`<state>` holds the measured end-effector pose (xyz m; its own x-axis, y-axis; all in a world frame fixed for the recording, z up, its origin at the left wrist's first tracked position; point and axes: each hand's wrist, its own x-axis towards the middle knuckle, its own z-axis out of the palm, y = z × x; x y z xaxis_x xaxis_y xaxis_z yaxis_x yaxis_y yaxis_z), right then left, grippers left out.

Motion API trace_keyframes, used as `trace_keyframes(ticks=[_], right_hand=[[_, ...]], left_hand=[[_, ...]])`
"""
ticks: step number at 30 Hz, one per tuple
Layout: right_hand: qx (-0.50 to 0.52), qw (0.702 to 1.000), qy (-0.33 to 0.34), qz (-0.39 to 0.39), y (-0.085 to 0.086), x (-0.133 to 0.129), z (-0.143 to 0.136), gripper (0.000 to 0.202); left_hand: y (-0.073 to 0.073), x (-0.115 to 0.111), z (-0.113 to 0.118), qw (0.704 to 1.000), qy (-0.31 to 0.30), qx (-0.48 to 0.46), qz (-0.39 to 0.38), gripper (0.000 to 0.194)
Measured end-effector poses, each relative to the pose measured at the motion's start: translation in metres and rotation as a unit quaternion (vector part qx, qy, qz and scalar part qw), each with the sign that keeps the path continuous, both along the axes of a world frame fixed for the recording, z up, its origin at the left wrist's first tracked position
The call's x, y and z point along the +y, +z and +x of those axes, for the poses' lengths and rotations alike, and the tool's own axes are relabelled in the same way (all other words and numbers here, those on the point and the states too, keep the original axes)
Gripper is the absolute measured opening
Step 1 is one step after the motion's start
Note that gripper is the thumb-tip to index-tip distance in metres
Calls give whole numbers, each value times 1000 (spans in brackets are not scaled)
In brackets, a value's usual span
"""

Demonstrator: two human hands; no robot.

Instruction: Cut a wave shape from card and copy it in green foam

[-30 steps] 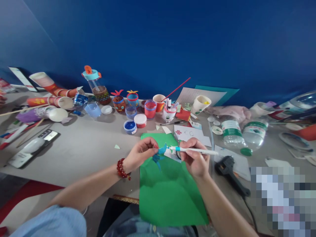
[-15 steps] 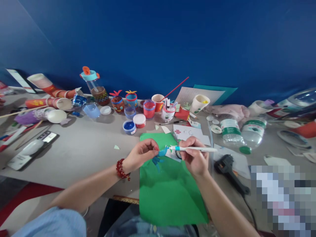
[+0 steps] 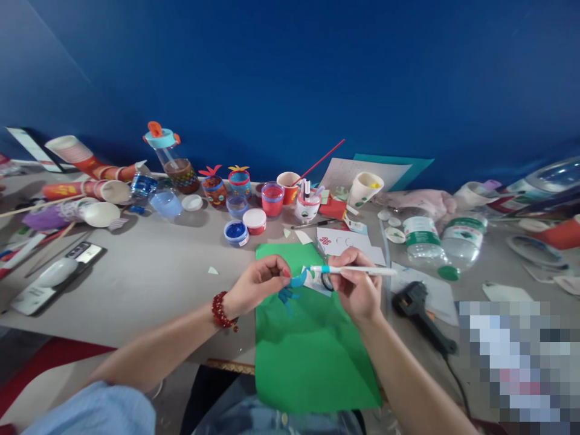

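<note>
Between thumb and fingers, my left hand (image 3: 261,279) pinches a small blue paper cutout (image 3: 298,280) with fringe-like strips hanging below it. My right hand (image 3: 357,284) is closed around a white marker (image 3: 369,270) with a light-blue band, held nearly level. Its tip meets or almost meets the upper right edge of the cutout; I cannot tell which. Both hands are over a green sheet (image 3: 317,350). Behind the marker lie scissors (image 3: 327,279), partly hidden, and a white paper piece with green print (image 3: 317,283).
A black glue gun (image 3: 421,311) with a cord lies right of my right hand. Paint pots (image 3: 236,232), decorated cups (image 3: 214,191) and a drink bottle (image 3: 167,157) stand toward the blue wall. Plastic bottles (image 3: 423,238) are at right, a phone (image 3: 58,278) at left.
The marker tip has shifted very slightly along the cutout's upper edge. Both hands keep their grips, and the whole view has moved a little.
</note>
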<state>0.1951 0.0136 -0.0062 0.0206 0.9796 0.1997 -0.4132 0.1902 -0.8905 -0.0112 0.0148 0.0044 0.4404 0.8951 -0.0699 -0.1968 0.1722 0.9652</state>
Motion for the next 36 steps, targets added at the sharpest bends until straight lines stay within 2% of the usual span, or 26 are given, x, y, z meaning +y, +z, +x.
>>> trace_keyframes(ticks=[3, 8, 13, 17, 21, 24, 27, 31, 33, 36], right_hand=[[10, 1000, -14, 0, 2, 1, -1, 6], [5, 1000, 8, 10, 3, 0, -2, 5], [-11, 999, -41, -11, 5, 0, -2, 5], [-12, 999, -37, 21, 7, -3, -3, 5], [-75, 994, -73, 25, 8, -8, -8, 10], [-163, 983, -84, 8, 11, -11, -13, 18], [-229, 973, -33, 4, 12, -13, -18, 24], [-215, 976, 17, 0, 5, -14, -23, 34], [-219, 976, 23, -2, 0, -14, -25, 33], [-222, 975, 19, -10, -3, -13, -25, 31]], left_hand=[[0, 0, 0, 1000, 2, 0, 2, 25], [1, 0, -1, 1000, 4, 2, 6, 26], [2, 0, -1, 1000, 6, 8, 6, 26], [3, 1, 0, 1000, 16, 7, 8, 27], [0, 1, 0, 1000, 19, 10, 22, 25], [-6, 0, 0, 998, 24, 28, 56, 18], [-8, -1, -1, 986, 45, 89, 134, 10], [-3, -4, -2, 946, 58, 204, 243, 6], [0, -5, -2, 935, 60, 228, 263, 6], [1, -6, 0, 938, 62, 219, 261, 7]])
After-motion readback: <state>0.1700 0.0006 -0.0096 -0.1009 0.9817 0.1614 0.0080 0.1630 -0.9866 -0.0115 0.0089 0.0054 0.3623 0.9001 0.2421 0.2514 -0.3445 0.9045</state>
